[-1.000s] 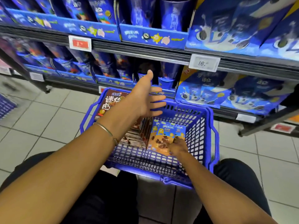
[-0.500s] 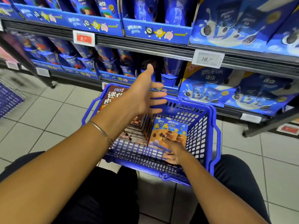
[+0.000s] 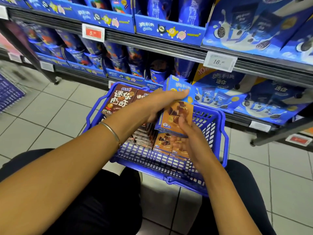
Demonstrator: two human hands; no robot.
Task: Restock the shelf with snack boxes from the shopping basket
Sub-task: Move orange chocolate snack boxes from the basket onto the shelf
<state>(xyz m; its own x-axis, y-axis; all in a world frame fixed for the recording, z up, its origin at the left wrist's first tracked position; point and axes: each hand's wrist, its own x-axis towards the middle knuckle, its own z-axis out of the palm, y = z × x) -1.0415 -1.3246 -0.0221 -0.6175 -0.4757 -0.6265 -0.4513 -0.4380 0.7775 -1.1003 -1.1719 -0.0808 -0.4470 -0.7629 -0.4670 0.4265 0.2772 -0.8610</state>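
Observation:
A blue plastic shopping basket (image 3: pixel 220 146) sits on the floor in front of my knees. It holds brown snack boxes (image 3: pixel 118 99) on the left and orange-and-blue ones (image 3: pixel 165 141) on the right. One orange-and-blue snack box (image 3: pixel 179 109) is lifted above the basket. My left hand (image 3: pixel 157 102) grips its upper part, fingers laid across the blue top. My right hand (image 3: pixel 191 139) holds its lower end from below, thumb on the front face. The shelf (image 3: pixel 169 48) rises just beyond the basket.
The lower shelf carries blue snack cups (image 3: pixel 157 75) and large blue cookie packs (image 3: pixel 254 97). Price tags (image 3: pixel 219 61) hang on the shelf rails. Another blue basket (image 3: pixel 8 92) lies at the far left on the tiled floor (image 3: pixel 50 107).
My right hand has lifted an orange-and-blue box out of the basket. My left hand, open in the air before, has come down and taken hold of the box's top.

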